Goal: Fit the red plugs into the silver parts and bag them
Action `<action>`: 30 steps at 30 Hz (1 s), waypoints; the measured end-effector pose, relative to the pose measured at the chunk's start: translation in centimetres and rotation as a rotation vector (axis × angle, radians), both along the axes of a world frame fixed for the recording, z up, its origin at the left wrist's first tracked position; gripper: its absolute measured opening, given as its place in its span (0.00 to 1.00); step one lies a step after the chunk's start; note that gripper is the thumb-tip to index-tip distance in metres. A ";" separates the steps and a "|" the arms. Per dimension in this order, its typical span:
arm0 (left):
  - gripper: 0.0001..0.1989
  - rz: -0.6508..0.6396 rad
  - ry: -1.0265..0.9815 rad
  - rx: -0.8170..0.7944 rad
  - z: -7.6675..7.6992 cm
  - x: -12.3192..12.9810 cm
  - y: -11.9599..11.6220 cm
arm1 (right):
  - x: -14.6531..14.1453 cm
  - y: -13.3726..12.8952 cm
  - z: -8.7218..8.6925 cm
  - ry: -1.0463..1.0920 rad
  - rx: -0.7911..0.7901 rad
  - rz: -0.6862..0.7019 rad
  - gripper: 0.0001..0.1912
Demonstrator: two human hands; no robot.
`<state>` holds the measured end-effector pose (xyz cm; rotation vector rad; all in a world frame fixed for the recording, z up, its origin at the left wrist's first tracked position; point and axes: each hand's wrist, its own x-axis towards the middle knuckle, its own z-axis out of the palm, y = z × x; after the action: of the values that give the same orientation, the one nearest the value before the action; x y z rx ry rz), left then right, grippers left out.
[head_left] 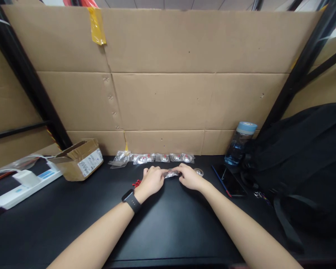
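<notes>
A small clear plastic bag [171, 173] with something silver and red inside lies on the black table between my hands. My left hand [153, 179], with a dark watch on its wrist, is closed at the bag's left end. At the right end, my right hand [189, 177] is closed too, index finger and thumb on the plastic. A silver round disc [198, 172] lies just beyond my right hand. Red cords or strips [136, 183] stick out beside my left hand, partly hidden by it.
Several bagged silver discs [164, 158] line the cardboard wall [162, 101], with crumpled clear bags [120, 158] at their left. An opened carton [80, 160] and white power strip [29, 188] stand left. Rightward are a phone [232, 182], pen [221, 182], water bottle [239, 144] and black backpack [302, 160].
</notes>
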<state>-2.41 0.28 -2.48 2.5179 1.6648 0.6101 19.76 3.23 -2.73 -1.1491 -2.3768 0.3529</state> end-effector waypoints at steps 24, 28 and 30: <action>0.10 0.026 -0.335 -0.008 1.6 0.1 0.3 | -0.5 0.0 1.6 0.479 -0.232 0.031 0.15; 0.11 -0.011 -0.400 -0.034 2.1 -0.2 0.3 | -0.5 0.2 1.5 0.574 -0.323 0.042 0.13; 0.10 0.001 -0.414 -0.030 2.2 -0.5 0.5 | -0.4 0.2 1.4 0.580 -0.339 0.024 0.13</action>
<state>-2.90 0.76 -0.23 2.1749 1.5072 1.0141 19.34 3.46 -1.35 -0.9820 -1.8590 0.9821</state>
